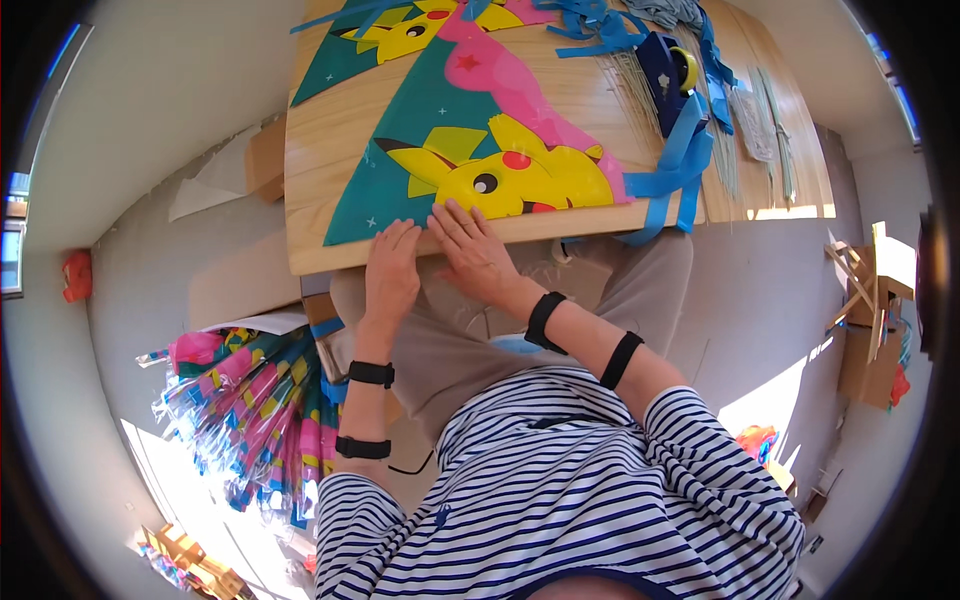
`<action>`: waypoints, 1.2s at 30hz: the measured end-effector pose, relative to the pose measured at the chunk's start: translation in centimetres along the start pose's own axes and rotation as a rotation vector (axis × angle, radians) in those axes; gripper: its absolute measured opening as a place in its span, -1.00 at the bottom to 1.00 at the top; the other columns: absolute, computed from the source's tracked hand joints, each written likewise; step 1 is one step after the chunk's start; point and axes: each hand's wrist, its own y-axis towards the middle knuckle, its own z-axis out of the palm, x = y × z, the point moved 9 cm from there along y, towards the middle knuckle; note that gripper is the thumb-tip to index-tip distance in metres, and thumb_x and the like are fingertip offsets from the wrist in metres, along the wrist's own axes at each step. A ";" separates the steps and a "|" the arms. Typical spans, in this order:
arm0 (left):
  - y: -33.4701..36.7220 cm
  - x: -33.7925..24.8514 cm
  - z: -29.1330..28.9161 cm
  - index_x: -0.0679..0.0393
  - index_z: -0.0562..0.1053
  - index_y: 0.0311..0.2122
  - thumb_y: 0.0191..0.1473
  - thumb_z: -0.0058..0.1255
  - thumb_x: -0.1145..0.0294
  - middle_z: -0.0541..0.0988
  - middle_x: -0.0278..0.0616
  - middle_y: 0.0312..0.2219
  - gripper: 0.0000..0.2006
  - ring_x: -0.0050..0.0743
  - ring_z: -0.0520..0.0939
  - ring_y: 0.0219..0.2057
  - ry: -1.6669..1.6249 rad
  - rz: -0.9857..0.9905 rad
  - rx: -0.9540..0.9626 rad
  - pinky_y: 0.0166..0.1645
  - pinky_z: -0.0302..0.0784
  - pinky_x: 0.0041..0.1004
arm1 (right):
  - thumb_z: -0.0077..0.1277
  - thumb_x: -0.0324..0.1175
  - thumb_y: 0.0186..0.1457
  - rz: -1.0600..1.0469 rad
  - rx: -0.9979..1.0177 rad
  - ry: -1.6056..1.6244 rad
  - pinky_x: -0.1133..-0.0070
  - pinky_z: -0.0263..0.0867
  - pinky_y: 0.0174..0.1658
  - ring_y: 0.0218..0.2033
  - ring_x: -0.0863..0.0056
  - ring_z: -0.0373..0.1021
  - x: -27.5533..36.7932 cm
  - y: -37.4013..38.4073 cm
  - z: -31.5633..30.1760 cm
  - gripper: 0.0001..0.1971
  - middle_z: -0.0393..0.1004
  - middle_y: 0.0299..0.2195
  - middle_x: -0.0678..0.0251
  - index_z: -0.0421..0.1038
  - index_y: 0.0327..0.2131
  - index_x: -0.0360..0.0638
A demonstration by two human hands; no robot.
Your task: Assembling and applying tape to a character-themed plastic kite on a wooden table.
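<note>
A triangular printed kite [412, 160] in green, pink and yellow, with a cartoon animal face, lies flat on the wooden table [340, 120]. Its straight lower edge runs close along the table's front edge. My left hand [392, 268] rests its outstretched fingertips on that edge, near the green part. Beside it, my right hand [474, 258] lies with fingers stretched over the lower edge of the yellow face. Neither hand grips anything that I can see. A blue ribbon [665, 182] trails from the kite's right corner.
Another such kite [355, 50] lies farther back. To the right are thin rods [628, 90], a dark blue box [662, 85], a yellow tape roll [684, 68] and more blue ribbons [592, 22]. Plastic-wrapped kites [265, 400] pile up at lower left. Cardboard boxes [868, 345] stand at far right.
</note>
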 end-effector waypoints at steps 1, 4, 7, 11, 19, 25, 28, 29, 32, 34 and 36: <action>-0.2 0.5 0.7 0.25 0.51 0.02 0.15 0.01 0.56 0.54 -0.08 0.10 -0.68 -0.02 0.47 0.21 -0.016 -0.025 0.011 0.33 0.29 -0.01 | 0.28 -0.06 0.01 -0.010 -0.004 0.014 0.06 -0.10 0.43 0.46 0.10 -0.05 -0.1 0.0 -0.2 -0.11 0.07 0.40 0.05 0.17 0.33 -0.30; -0.1 -0.2 0.5 0.24 0.52 0.02 0.13 0.02 0.56 0.54 -0.10 0.09 -0.68 -0.03 0.47 0.21 0.015 0.000 0.011 0.33 0.31 -0.04 | 0.24 -0.05 0.05 -0.005 -0.026 0.030 0.07 -0.12 0.44 0.46 0.13 -0.04 -1.3 -0.8 -0.6 -0.13 0.07 0.40 0.01 0.17 0.33 -0.34; 0.1 -0.2 0.8 0.21 0.52 0.03 0.10 0.06 0.57 0.54 -0.12 0.10 -0.66 -0.04 0.47 0.21 0.035 -0.022 0.033 0.33 0.30 -0.05 | 0.20 -0.01 0.08 0.058 -0.024 -0.068 0.05 -0.18 0.45 0.46 0.12 -0.04 -3.2 -3.1 -2.2 -0.14 0.09 0.40 0.01 0.16 0.33 -0.34; -0.1 -0.3 0.7 0.19 0.53 0.03 0.07 0.10 0.57 0.54 -0.14 0.11 -0.64 -0.05 0.47 0.21 0.051 -0.033 0.040 0.33 0.29 -0.07 | 0.17 0.03 0.10 0.266 -0.074 -0.213 -0.02 -0.28 0.45 0.47 0.11 -0.05 -8.5 -7.7 -6.3 -0.16 0.11 0.40 0.03 0.19 0.32 -0.33; 2.5 -4.9 1.8 0.23 0.52 0.00 0.05 0.13 0.51 0.54 -0.01 0.07 -0.65 0.04 0.48 0.15 0.212 0.097 0.039 0.27 0.33 -0.12 | 0.17 0.03 0.11 0.385 -0.172 -0.257 -0.07 -0.32 0.45 0.46 0.08 -0.03 -13.4 -11.7 -9.4 -0.24 0.17 0.38 0.10 0.30 0.27 -0.27; 7.3 -13.1 8.3 0.26 0.53 -0.05 0.01 0.18 0.50 0.56 0.01 0.02 -0.66 0.04 0.53 0.07 0.084 0.282 0.079 0.15 0.45 -0.13 | 0.17 0.01 0.12 0.396 -0.179 -0.236 -0.04 -0.29 0.45 0.44 0.11 0.02 -13.5 -11.3 -9.2 -0.29 0.21 0.36 0.12 0.34 0.25 -0.21; 8.9 -14.6 10.8 0.24 0.54 -0.09 0.00 0.22 0.48 0.57 -0.01 -0.01 -0.68 0.02 0.56 0.01 0.122 0.332 0.136 0.09 0.49 -0.17 | 0.17 -0.09 0.14 0.394 -0.194 -0.179 0.06 -0.16 0.44 0.40 0.09 0.08 -13.7 -11.3 -9.6 -0.35 0.24 0.34 0.08 0.36 0.23 -0.21; 9.1 -14.9 11.6 0.24 0.54 -0.10 0.00 0.23 0.47 0.58 -0.03 -0.02 -0.69 0.00 0.56 -0.01 0.154 0.351 0.160 0.07 0.51 -0.18 | 0.18 -0.13 0.14 0.392 -0.205 -0.151 0.10 -0.09 0.43 0.39 0.07 0.11 -13.8 -11.3 -10.0 -0.37 0.25 0.33 0.06 0.36 0.23 -0.22; 9.1 -14.6 11.8 0.22 0.56 -0.13 0.01 0.24 0.45 0.60 -0.06 -0.04 -0.73 -0.02 0.58 -0.05 0.137 0.355 0.100 0.05 0.51 -0.19 | 0.21 -0.28 0.10 0.492 -0.450 0.263 0.24 0.17 0.31 0.26 0.00 0.25 -16.3 -12.6 -12.4 -0.44 0.35 0.22 -0.01 0.39 0.16 -0.29; 8.7 -14.4 11.3 0.21 0.57 -0.15 0.02 0.23 0.45 0.62 -0.08 -0.07 -0.75 -0.02 0.58 -0.05 0.116 0.335 0.056 0.06 0.51 -0.19 | 0.24 -0.39 0.03 0.554 -0.620 0.048 0.32 0.37 0.09 0.04 0.01 0.42 -18.4 -13.9 -16.7 -0.49 0.44 0.09 -0.02 0.42 0.07 -0.34; 8.5 -14.5 11.1 0.20 0.57 -0.16 0.04 0.23 0.44 0.63 -0.09 -0.09 -0.77 -0.02 0.58 -0.05 0.093 0.317 0.028 0.06 0.51 -0.19 | 0.28 -0.39 -0.03 0.947 -0.679 0.254 0.34 0.44 -0.05 -0.16 0.11 0.52 -23.5 -17.0 -18.8 -0.51 0.56 -0.10 0.04 0.46 0.00 -0.38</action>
